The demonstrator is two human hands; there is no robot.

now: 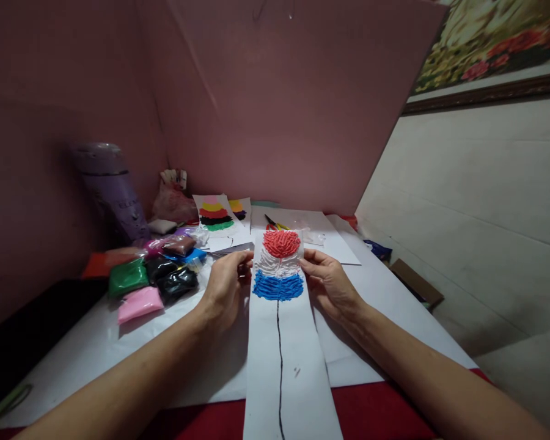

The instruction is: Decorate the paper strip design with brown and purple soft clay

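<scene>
A long white paper strip (pixel 302 354), its far end bearing ridged bands of red, white and blue (pixel 279 266), spans the gap between a person's bare hands over a white-covered table (pixel 385 305). The left hand (pixel 222 284) pinches the left edge beside the bands; the right hand (pixel 330 281) pinches the opposite edge, neither clearly nearer. The strip's long axis runs back toward the person, along a thin black line (pixel 280 360), past the bottom of view.
</scene>
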